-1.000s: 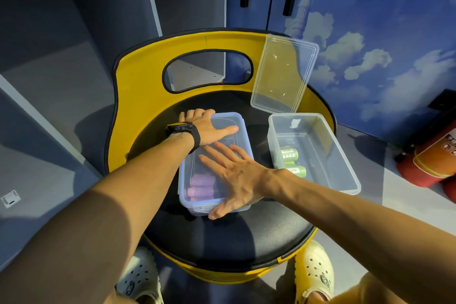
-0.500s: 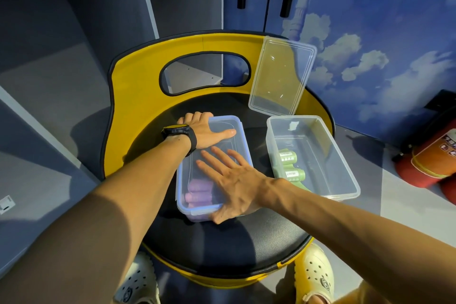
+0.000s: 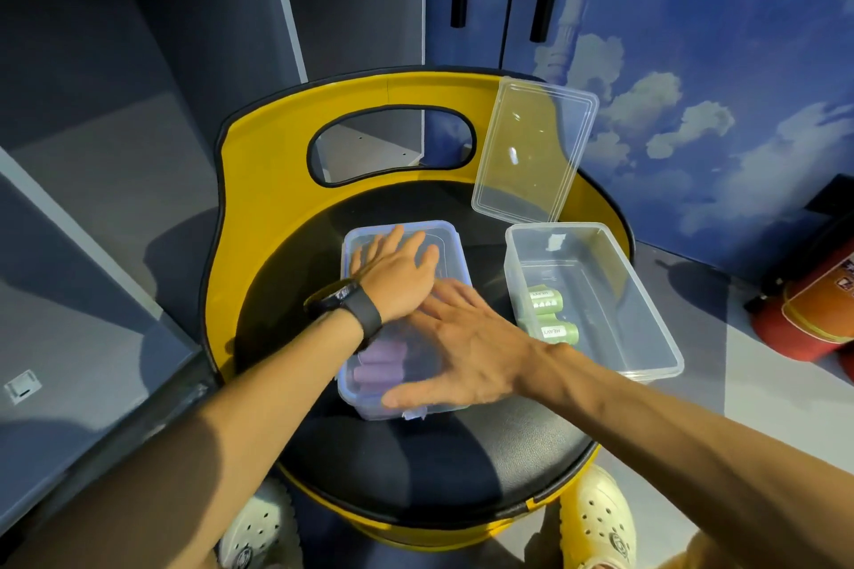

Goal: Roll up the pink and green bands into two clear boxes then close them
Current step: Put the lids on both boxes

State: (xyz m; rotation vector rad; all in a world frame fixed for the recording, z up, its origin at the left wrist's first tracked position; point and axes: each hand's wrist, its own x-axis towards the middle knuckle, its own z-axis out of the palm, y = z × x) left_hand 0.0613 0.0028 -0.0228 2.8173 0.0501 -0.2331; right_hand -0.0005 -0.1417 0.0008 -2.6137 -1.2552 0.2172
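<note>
A clear box with a blue-edged lid (image 3: 443, 233) sits on the black seat, lid on, with rolled pink bands (image 3: 379, 365) inside near its front end. My left hand (image 3: 397, 277), wearing a black watch, lies flat on the far half of the lid. My right hand (image 3: 462, 347) presses flat on the near half, fingers straight. To the right stands a second clear box (image 3: 647, 319), uncovered, with rolled green bands (image 3: 547, 314) in its left end. Its clear lid (image 3: 531, 152) leans against the yellow backrest.
Both boxes stand on a round black seat (image 3: 416, 467) with a yellow backrest (image 3: 268, 152). A red fire extinguisher (image 3: 813, 314) lies on the floor at right. Dark cabinet panels stand left and behind. My shoes show below the seat.
My left hand has slid from the box's far left corner onto the middle of the lid. My right hand stays flat on the near half.
</note>
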